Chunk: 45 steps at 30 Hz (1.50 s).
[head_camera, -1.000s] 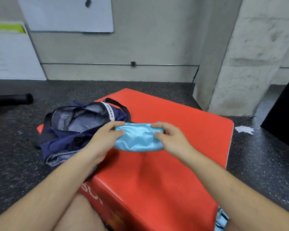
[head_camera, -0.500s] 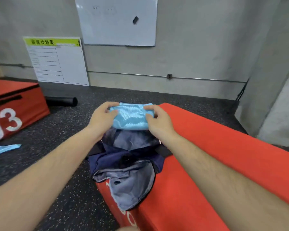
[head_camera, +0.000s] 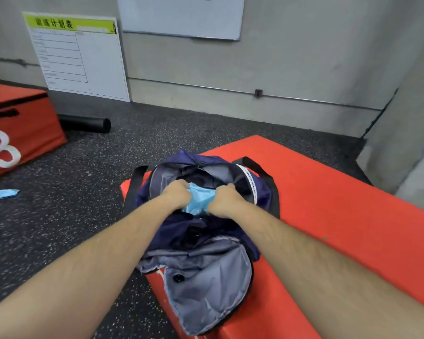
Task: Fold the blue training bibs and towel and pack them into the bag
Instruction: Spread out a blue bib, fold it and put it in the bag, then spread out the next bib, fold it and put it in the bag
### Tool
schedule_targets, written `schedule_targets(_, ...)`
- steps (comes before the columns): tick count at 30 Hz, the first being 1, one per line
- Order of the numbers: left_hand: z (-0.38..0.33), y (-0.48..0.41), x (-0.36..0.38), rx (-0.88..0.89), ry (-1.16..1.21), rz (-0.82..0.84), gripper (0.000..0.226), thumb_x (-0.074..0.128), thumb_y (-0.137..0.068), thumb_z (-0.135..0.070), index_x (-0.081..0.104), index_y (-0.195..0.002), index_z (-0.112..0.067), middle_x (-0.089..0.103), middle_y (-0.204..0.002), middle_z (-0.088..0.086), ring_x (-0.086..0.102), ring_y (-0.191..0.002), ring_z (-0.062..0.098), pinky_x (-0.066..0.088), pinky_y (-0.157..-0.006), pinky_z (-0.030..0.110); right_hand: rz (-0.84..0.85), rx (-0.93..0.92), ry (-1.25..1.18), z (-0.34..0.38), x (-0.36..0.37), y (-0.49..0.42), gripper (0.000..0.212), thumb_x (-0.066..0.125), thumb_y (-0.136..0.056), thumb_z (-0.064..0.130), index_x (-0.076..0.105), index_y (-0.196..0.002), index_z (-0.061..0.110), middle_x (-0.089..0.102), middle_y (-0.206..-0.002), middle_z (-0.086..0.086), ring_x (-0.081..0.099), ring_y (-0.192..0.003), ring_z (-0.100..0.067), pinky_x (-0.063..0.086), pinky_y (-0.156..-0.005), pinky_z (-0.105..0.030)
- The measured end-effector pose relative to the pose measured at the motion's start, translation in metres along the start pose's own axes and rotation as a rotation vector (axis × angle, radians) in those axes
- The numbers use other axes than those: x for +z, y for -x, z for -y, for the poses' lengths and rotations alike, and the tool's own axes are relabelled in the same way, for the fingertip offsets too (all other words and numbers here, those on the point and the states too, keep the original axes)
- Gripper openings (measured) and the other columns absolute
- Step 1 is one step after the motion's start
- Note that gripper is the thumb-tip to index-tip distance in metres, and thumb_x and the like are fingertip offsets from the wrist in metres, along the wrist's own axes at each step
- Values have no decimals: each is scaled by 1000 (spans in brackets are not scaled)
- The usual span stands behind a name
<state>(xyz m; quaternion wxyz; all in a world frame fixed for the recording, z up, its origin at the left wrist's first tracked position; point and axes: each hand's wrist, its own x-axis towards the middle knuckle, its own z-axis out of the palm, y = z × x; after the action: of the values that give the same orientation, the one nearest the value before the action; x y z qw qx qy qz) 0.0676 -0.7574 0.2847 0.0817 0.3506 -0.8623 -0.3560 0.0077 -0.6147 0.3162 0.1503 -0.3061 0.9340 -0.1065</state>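
Both hands, left (head_camera: 175, 195) and right (head_camera: 224, 199), are gripping the folded bib (head_camera: 199, 198) inside the bag (head_camera: 206, 241), and letting go carelessly could unfold it.

We read this as gym training room. Red padded jump box (head_camera: 340, 211) before us; speckled rubber floor (head_camera: 71, 216) around it, second red box marked 3 (head_camera: 17, 138) to its left, black foam roller (head_camera: 83, 124), training-plan board (head_camera: 78, 57), whiteboard (head_camera: 181, 15) on concrete wall (head_camera: 304, 57) beyond it.

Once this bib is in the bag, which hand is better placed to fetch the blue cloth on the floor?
Left, probably: the left hand grips the folded bib on the side nearer the blue cloth, lying left of the bag.
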Motion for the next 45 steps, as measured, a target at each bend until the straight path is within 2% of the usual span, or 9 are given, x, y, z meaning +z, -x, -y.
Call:
schedule_targets(4, 0, -24, 4, 33, 19, -35, 43, 49, -91, -5, 60, -131, -16, 62, -130, 8, 62, -111, 26, 46, -94, 26, -38, -19, 77, 4, 6, -21, 42, 54, -89, 18, 53, -129, 5, 50, -133, -16, 45, -127, -29, 38, -103, -31)
schedule_targets(7, -1, -38, 9, 65, -25, -30, 45, 49, -93, -7, 56, -136, -18, 60, -132, 10, 60, -114, 29, 46, -92, 28, -117, -13, 230, 3, 12, -26, 54, 64, -86, 19, 49, -137, 8, 30, -145, -11, 39, -129, -31, 39, -104, -35)
schedule_targets(12, 1, -30, 14, 402, -709, -141, 54, 58, -91, -42, 50, -139, -20, 30, -153, 12, 28, -139, 31, 26, -111, 40, -139, -153, 382, 0, 27, -28, 53, 58, -88, 29, 49, -138, 16, 42, -144, -10, 28, -137, -31, 29, -110, -38)
schedule_targets(17, 1, -31, 24, 399, -888, 245, 64, 38, -100, -44, 16, -158, -27, 6, -166, 7, 6, -153, 25, 8, -123, 43, 64, -28, 354, 0, 27, -41, 78, 58, -90, 29, 17, -157, 22, -1, -165, -18, 5, -152, -36, 22, -120, -44)
schedule_targets(23, -6, -56, 36, 357, -808, 247, 57, 25, -106, -41, 9, -158, -28, -4, -167, 5, -5, -153, 24, 1, -123, 45, 48, -1, 343, -3, 18, -61, 82, 61, -90, 26, 14, -158, 22, 14, -162, -12, 17, -148, -33, 24, -118, -46)
schedule_targets(28, -14, -51, 27, 376, -838, 214, 56, 31, -104, -43, 22, -156, -24, 11, -166, 5, 6, -153, 26, 5, -122, 46, 56, -18, 269, -4, 13, -46, 73, 51, -92, 24, 18, -157, 17, 18, -161, -12, 21, -147, -34, 23, -120, -45)
schedule_targets(33, -40, 11, 0, 431, -677, 2, 32, 43, -100, -31, 61, -122, -18, 61, -130, 9, 56, -120, 32, 44, -98, 41, -207, -183, 195, -18, -20, 25, 38, 46, -97, 21, 47, -134, 10, 50, -135, -13, 48, -124, -33, 41, -97, -40)
schedule_targets(37, -87, 88, 2, 649, -518, -212, 23, 45, -92, -25, 65, -95, -15, 68, -102, 10, 63, -96, 34, 48, -74, 40, -426, -301, 226, -48, -51, 100, 27, 44, -97, 19, 54, -121, 11, 58, -122, -11, 52, -114, -33, 40, -87, -40)
schedule_targets(45, -205, 204, 89, 962, -538, -204, 23, 49, -92, -28, 63, -105, -14, 63, -105, 10, 60, -101, 34, 45, -80, 44, -521, -62, 355, -184, -86, 232, 30, 41, -100, 27, 51, -126, 17, 60, -123, -7, 56, -115, -31, 42, -89, -42)
